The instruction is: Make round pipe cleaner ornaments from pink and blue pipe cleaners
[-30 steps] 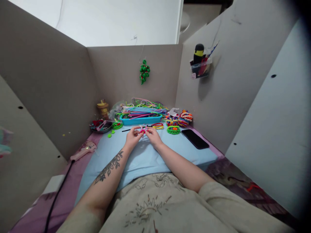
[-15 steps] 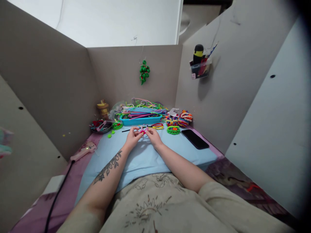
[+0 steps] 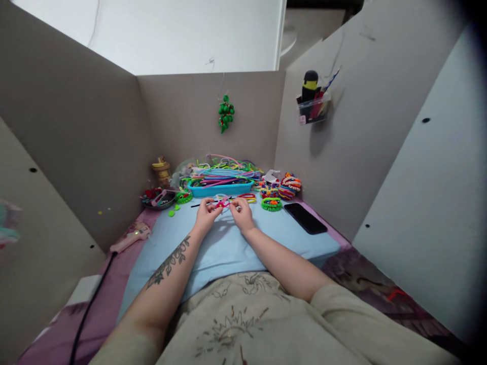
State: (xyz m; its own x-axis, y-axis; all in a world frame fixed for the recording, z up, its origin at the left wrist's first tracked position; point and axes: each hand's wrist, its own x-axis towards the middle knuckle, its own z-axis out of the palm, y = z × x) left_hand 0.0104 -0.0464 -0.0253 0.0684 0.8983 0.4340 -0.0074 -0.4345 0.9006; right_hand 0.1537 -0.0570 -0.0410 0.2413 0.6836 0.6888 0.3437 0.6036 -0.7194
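Between my hands, over the pale blue cloth (image 3: 178, 268), is a small piece of bent pink and lilac pipe cleaners (image 3: 222, 203). My left hand (image 3: 206, 215) pinches its left side. The fingertips of my right hand (image 3: 241, 213) close on a strand at its right. Part of the piece is hidden by my fingers. Just behind it lie red and yellow handles (image 3: 248, 198), perhaps of scissors, and a thin black stick (image 3: 195, 205). A blue tray (image 3: 220, 190) heaped with coloured pipe cleaners (image 3: 224, 175) stands farther back.
On the right lie a black phone (image 3: 305, 218), a green ring-shaped piece (image 3: 271, 204) and bundled multicoloured pieces (image 3: 289, 186). To the left are a pink glue gun (image 3: 131, 239) with a black cord (image 3: 91, 309) and a dark bowl (image 3: 158, 200). Grey panels (image 3: 213, 111) enclose the table.
My hands have moved slightly apart, and the right wrist has turned a little. A pink strand now shows stretched between the fingertips. The rest of the table looks the same.
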